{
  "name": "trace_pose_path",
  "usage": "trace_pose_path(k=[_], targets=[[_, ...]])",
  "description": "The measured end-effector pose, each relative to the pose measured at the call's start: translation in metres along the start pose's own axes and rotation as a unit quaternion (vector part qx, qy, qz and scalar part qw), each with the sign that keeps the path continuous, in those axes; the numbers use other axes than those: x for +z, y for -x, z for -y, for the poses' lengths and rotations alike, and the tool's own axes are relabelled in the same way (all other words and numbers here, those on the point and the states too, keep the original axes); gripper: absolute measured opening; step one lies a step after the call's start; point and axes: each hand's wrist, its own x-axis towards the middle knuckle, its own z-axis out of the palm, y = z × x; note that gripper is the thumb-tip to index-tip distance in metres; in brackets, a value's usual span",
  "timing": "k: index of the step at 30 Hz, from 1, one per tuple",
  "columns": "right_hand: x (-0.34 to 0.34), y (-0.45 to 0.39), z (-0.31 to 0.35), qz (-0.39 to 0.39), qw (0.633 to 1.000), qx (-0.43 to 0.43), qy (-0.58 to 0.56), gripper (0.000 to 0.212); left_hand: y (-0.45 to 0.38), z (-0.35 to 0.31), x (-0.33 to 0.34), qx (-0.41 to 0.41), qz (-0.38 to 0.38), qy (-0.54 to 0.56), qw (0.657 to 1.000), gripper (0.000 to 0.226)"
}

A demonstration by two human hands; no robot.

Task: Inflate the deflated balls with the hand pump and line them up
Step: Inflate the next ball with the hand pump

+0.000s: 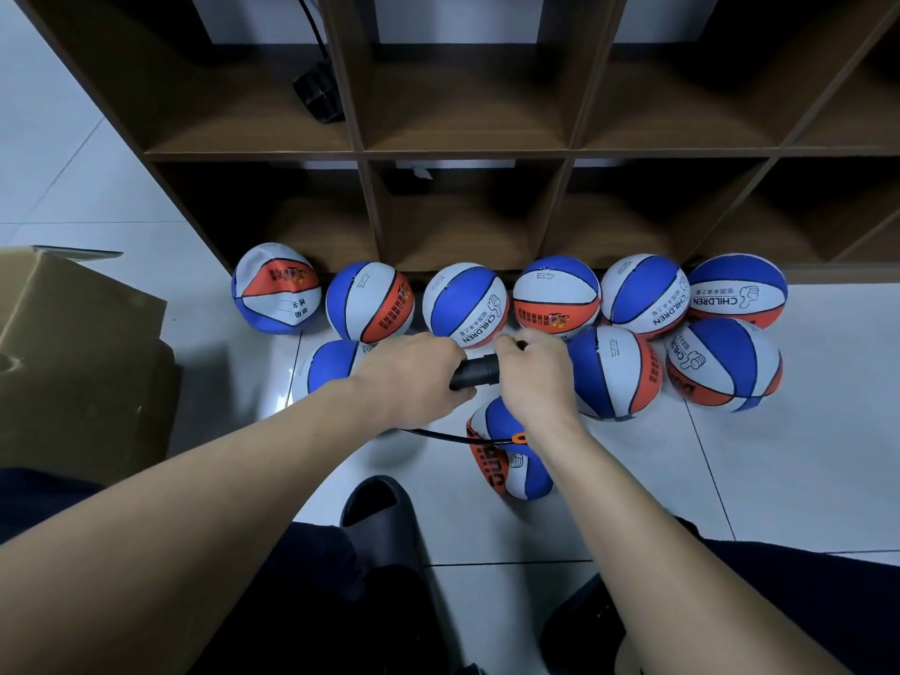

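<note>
A row of six balls (506,297) is lined along the foot of a cubby shelf (467,153) at twelve o'clock. Two more balls (672,367) are set just before the row at two o'clock, and another ball (326,370) at ten o'clock. A pump handle (477,372) is gripped at centre between the left hand (409,377) and right hand (533,377). A hose (438,436) is led to a slack ball (509,455) just below. A cardboard box (78,353) is placed at nine o'clock

Black pump handle (476,371) upright; limp ball (506,460) below (hose (438,437) attached).
</note>
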Motion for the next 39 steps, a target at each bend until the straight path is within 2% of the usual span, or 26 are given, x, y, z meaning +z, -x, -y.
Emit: trace_pose_path(k=[4,9,14,18,24,29,39], targets=[[-0.021,-0.015,0.002,0.009,1.0,-0.006,0.015,0.038,-0.001,0.001,-0.002,-0.005,0.001,0.038,0.999,0.036],[-0.067,-0.04,-0.011,-0.068,0.996,0.041,-0.033,0.035,0.0,0.017,-0.005,-0.031,0.013,0.017,0.999,0.035],[-0.063,-0.041,-0.018,-0.089,0.995,0.035,-0.017,0.04,-0.001,0.01,-0.001,-0.034,0.001,0.004,0.999,0.033],[-0.04,-0.027,-0.015,-0.06,0.998,0.008,0.017,0.041,0.001,0.01,0.0,-0.032,0.005,0.0,0.999,0.027],[-0.008,-0.009,-0.013,-0.05,0.999,0.009,0.01,0.039,0.003,0.005,0.001,-0.021,0.017,-0.003,1.0,0.026],[0.007,0.003,-0.008,-0.052,0.999,-0.01,0.001,0.038,0.001,0.001,0.001,-0.007,-0.002,-0.008,1.0,0.031],[-0.016,-0.012,-0.01,0.0,1.0,0.001,0.002,0.041,0.0,0.001,0.001,0.001,-0.002,0.016,1.0,0.027]])
